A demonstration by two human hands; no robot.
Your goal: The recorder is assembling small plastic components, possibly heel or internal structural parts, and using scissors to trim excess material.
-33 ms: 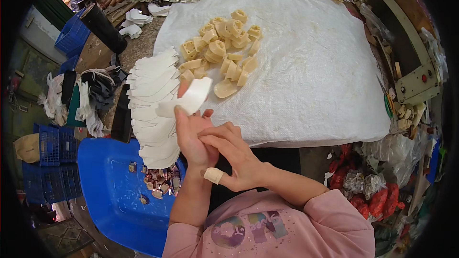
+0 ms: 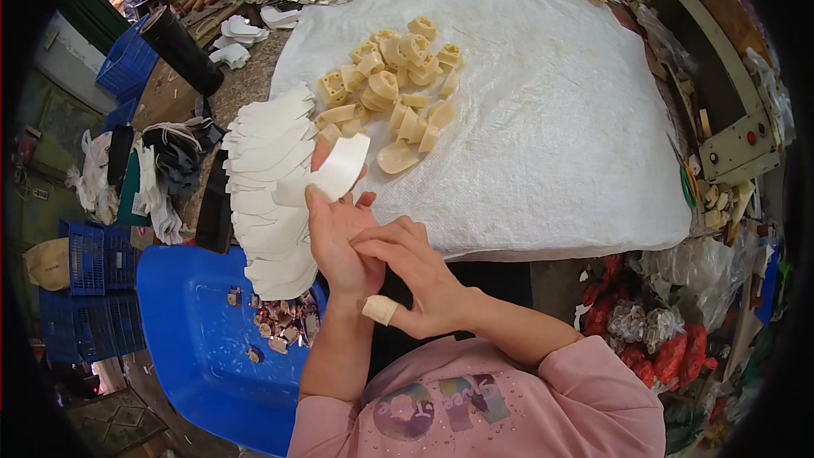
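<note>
Two hands meet: the right hand (image 2: 420,280), thumb taped, sets its fingertips against the palm of the left hand (image 2: 343,242), which pinches a curved white piece (image 2: 339,168) beside overlapping white cutouts (image 2: 267,171). A light edge grip should avoid creasing it. Beyond, beige parts (image 2: 383,86) lie heaped on a white sheet (image 2: 551,119).
</note>
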